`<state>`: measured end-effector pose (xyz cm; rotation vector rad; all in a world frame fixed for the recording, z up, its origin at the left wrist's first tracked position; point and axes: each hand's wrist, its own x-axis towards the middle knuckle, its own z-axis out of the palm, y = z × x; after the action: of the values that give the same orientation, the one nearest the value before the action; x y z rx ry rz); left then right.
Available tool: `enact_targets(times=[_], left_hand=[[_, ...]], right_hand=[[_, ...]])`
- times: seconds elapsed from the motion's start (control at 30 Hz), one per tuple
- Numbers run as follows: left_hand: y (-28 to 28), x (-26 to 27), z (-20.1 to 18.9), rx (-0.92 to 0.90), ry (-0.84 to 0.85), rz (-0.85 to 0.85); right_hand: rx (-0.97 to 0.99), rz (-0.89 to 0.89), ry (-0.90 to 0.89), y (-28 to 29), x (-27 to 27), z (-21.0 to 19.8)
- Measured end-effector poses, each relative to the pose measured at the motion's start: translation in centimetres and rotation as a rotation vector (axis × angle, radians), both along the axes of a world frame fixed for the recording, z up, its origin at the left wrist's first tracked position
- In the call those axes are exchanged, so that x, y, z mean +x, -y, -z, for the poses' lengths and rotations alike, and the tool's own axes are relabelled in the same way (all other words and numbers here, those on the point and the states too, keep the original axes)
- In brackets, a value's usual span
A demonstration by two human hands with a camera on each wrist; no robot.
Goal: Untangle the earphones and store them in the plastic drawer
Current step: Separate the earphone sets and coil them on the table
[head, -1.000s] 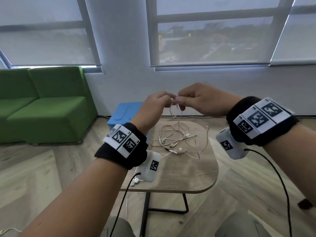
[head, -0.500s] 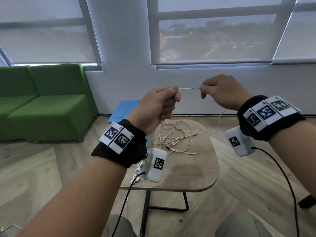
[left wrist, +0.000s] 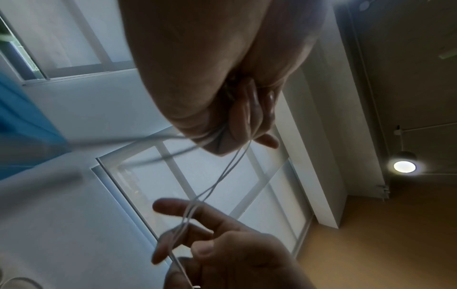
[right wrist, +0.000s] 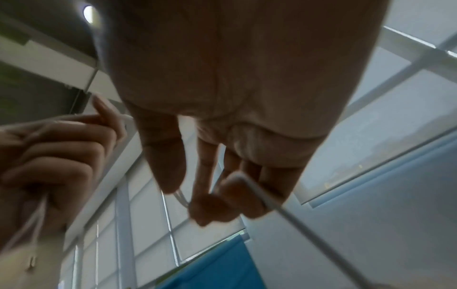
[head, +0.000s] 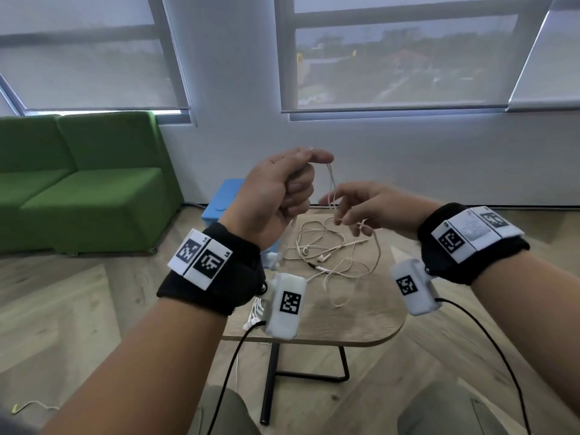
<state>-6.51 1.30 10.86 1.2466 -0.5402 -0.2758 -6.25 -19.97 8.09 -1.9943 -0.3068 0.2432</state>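
Fingers of the left hand [head: 276,196] are curled into a fist around strands of the white earphones [head: 326,249], with the thumb laid over the top at about 12 o'clock of the tangle. From that fist the thin cords drop down toward 4 o'clock into the right hand [head: 373,208], whose fingers [head: 345,219] are loosely bent and spread, the cord looped through them; the wrist views show strands running across the fingertips, though whether they truly pinch it cannot be told. Below both hands, the rest of the earphones lie in a loose knot on the wooden table [head: 361,321], earbuds and plug showing among the loops.

At 9 o'clock a green sofa [head: 78,189] stands against the wall on pale wood flooring [head: 62,309]. Behind the left hand, at 11 o'clock from the table, a blue box [head: 224,196] peeks out, partly hidden by the wrist. Windows with grey roller blinds [head: 401,58] fill the wall from 10 to 2 o'clock. Black wristbands [head: 219,271] with printed markers and white camera units [head: 285,304] sit on both forearms, the left unit covering the table's near left edge, where more white cord [head: 252,318] hangs over. A black metal table leg [head: 270,384] shows at 6 o'clock.
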Motion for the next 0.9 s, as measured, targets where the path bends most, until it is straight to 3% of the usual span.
enact_targets(times=[0.2, 0.33, 0.43, 0.6, 0.8, 0.9], left_hand=[[-0.6, 0.0, 0.7, 0.016, -0.039, -0.008], [-1.4, -0.5, 1.0, -0.066, -0.108, -0.003], [-2.1, -0.5, 1.0, -0.198, -0.165, -0.006], [-2.5, -0.2, 1.8, -0.267, -0.186, -0.100], [-1.1, -0.7, 3.4, -0.328, -0.272, -0.187], [-0.5, -0.7, 4.8, -0.315, -0.278, -0.224]], right_hand=[[0.188, -0.087, 0.031, -2.6, -1.4, 0.0], [0.407, -0.082, -0.108, -3.1, -1.9, 0.3], [0.289, -0.074, -0.062, -2.8, -2.0, 1.0], [0.039, -0.089, 0.113, -2.4, -3.4, 1.0], [-0.391, -0.267, 0.271, -3.6, -5.2, -0.1], [-0.459, -0.301, 0.276, -4.4, -5.8, -1.1]])
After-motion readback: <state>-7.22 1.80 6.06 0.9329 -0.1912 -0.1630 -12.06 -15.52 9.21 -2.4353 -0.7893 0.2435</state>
